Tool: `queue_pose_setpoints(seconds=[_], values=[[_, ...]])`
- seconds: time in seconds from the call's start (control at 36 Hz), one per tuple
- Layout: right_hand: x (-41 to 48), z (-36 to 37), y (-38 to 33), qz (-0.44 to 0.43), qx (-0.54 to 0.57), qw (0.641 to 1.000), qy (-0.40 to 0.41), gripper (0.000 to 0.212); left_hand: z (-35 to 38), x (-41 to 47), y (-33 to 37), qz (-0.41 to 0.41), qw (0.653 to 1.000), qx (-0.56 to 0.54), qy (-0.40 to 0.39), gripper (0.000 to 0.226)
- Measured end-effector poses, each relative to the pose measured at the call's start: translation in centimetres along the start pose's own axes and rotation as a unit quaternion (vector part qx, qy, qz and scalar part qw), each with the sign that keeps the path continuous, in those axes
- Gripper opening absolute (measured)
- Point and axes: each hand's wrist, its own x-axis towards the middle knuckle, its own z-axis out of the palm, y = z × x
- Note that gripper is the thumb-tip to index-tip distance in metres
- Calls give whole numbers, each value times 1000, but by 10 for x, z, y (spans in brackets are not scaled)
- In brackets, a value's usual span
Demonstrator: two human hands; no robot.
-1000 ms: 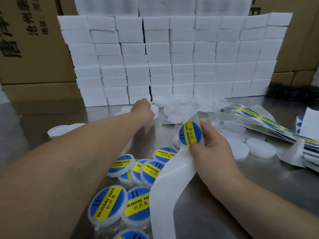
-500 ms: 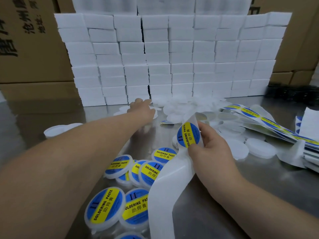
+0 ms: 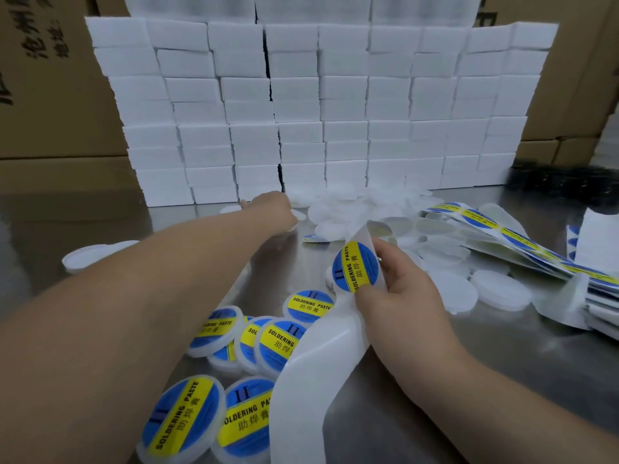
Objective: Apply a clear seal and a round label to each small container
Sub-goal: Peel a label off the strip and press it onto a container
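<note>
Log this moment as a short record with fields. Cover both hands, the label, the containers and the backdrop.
left hand: stretched out to the pile of white round pieces; grip hidden
right hand: pinches the backing strip, held up
round label: blue and yellow, on the strip's upper end, beside the thumb
labelled containers: cluster beside the left forearm
unlabelled containers: right of the right hand
surface: metal table
backdrop: stacked white boxes

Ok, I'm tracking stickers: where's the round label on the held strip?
Head view, right of centre: round label on the white backing strip the right hand pinches, above the labelled containers.
</note>
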Motion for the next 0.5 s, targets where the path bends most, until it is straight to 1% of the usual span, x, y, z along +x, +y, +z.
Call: queue_pose_setpoints(seconds=[0.08,0.25,0.33,0.42,0.5], values=[[0,1,0,-4,5,1000,3,60,-1,-1,-1,9,999,-26,31,22],[1,1,2,-10,6,1000,7,58,-12,-4,-5,13,988,-99,121,33],[1,1,3,-13,13,1000,11,57,-19,-8,-8,14,978,-134,159,24],[2,2,2,-12,10,1000,9,55,-29,-16,-10,-3,958,-222,183,10],[0,2,-1,-13,5,1000,9,44,-41,-32,-7,-31,924,-334,183,3]])
